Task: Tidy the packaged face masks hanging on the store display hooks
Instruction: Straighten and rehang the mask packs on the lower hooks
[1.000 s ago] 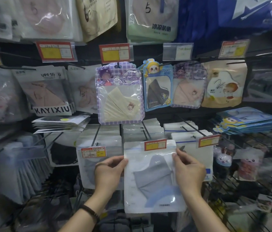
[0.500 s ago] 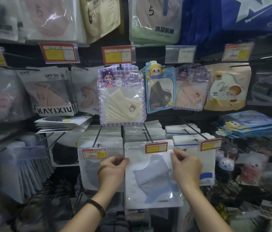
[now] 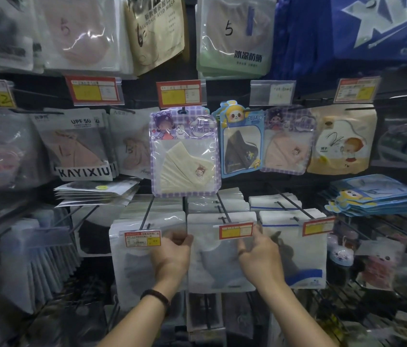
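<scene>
A clear-and-white pack with a grey face mask hangs at the front of the middle lower hook, under a red and yellow price tag. My left hand pinches the pack's upper left edge. My right hand grips its upper right side, fingers up by the tag. Similar white packs hang on the hooks to the left and right. Above hangs a purple checked pack with a cream mask.
Rows of mask packs fill the wire display: a blue panda pack, a pink mask pack, a stack of blue packs lying at the right. Bare hook rods stick out toward me. Small toys sit on the right wire shelf.
Both hands have pushed the grey mask pack back and up along its hook, so it now sits level with the neighbouring packs. The view has moved closer to the display.
</scene>
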